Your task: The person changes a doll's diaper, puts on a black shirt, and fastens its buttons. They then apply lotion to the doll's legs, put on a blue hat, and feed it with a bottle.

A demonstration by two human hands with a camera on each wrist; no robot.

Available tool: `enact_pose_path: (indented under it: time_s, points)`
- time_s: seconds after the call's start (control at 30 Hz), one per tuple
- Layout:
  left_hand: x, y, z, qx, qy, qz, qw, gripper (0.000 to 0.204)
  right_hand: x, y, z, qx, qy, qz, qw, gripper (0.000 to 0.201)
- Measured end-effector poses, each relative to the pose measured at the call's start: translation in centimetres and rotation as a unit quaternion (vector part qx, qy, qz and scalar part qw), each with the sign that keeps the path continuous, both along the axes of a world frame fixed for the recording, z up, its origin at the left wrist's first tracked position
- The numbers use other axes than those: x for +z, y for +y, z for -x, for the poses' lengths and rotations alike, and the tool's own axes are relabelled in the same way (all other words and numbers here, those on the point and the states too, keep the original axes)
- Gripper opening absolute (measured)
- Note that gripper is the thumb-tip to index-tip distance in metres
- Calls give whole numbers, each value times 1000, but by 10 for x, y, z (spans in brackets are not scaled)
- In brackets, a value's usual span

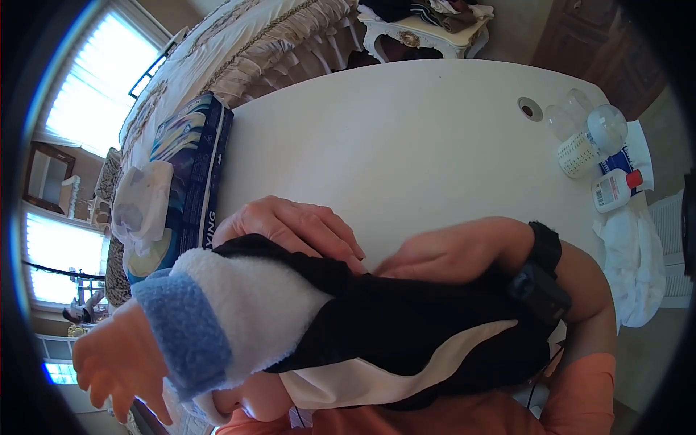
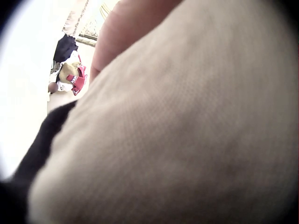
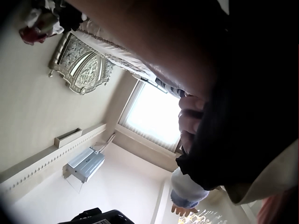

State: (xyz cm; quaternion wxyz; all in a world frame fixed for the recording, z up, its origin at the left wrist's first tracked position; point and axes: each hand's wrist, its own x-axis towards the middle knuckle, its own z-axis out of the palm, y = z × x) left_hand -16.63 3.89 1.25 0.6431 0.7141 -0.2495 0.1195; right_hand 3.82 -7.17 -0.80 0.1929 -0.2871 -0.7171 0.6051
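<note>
A baby doll lies across the person's front, wrapped in black cloth [image 1: 435, 319] with a cream band [image 1: 406, 377]. Its white fleece sleeve [image 1: 246, 304] ends in a blue cuff [image 1: 185, 333], and the doll's hand [image 1: 119, 355] juts out at lower left. My left hand [image 1: 290, 221] rests along the far edge of the black cloth, fingers fairly straight. From the right, my right hand [image 1: 449, 250] reaches to the same edge, blurred, its fingertips hidden near the left fingertips; I cannot tell whether they pinch the cloth. In the left wrist view, blurred skin [image 2: 177, 121] fills most of the picture.
On the white table [image 1: 377, 138], a diaper pack [image 1: 196, 181] and a wipes pack [image 1: 141, 206] stand at left. Baby bottles [image 1: 578, 154], a red-capped bottle [image 1: 612, 191] and white cloth [image 1: 634, 275] are at right. A bed [image 1: 268, 43] stands beyond.
</note>
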Motion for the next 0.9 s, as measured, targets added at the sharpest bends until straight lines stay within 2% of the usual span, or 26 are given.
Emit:
enact_pose_path:
  time_s: [0.07, 0.1, 0.17, 0.2, 0.27, 0.3, 0.37, 0.4, 0.47, 0.5, 0.57, 0.6, 0.67, 0.7, 0.8, 0.87, 0.9]
  points:
    - [1, 0, 1, 1, 1, -5, 1000, 31, 7, 1, -1, 87, -2, 37, 996, 46]
    - [2, -1, 1, 2, 1, -11, 1000, 32, 8, 2, -1, 87, -1, 37, 996, 46]
    - [0, -1, 2, 7, -1, -5, 1000, 32, 10, 4, -2, 22, -26, 113, 993, 47]
    - [-1, -2, 2, 13, -2, 1, 1000, 32, 4, 3, 0, 23, -26, 113, 993, 47]
    - [-2, -3, 2, 15, -2, 6, 1000, 32, -4, 2, 7, -103, 68, 35, 992, 46]
    - [-2, -3, 1, 17, -3, 12, 1000, 32, -5, 2, 5, -103, 68, 35, 992, 46]
    - [-1, -1, 1, 13, 0, 7, 1000, 32, 1, 2, 0, -14, 0, 29, 999, 46]
    - [0, -1, 1, 9, 3, 3, 1000, 32, 4, 1, 0, -13, 0, 29, 999, 46]
    - [0, -1, 1, 11, 2, 2, 1000, 32, 7, 1, 0, 65, -13, 22, 998, 46]
    - [0, -2, 2, 12, 2, 1, 1000, 33, 8, 1, 0, 65, -12, 23, 998, 46]
    - [0, -1, 1, 10, 1, 1, 1000, 33, 9, 2, -1, -14, -23, 59, 998, 45]
    - [-1, 0, 1, 7, -1, 2, 1000, 33, 6, 3, -1, -14, -24, 58, 998, 45]
    - [-2, -1, 1, 12, -3, 5, 1000, 34, -2, 4, 0, -81, 43, 61, 994, 38]
    - [-3, -2, 1, 17, -5, 9, 1000, 34, -2, 3, 0, -81, 43, 61, 994, 38]
    - [-2, 0, 1, 6, 1, 3, 1000, 34, 4, 2, -1, -38, 33, 90, 995, 44]
    - [-2, 0, 1, 7, -3, -3, 1000, 35, 6, 3, -2, 78, -32, 6, 996, 43]
    - [-2, 0, 2, 8, -6, -8, 1000, 35, 6, 3, -2, 79, -32, 6, 996, 43]
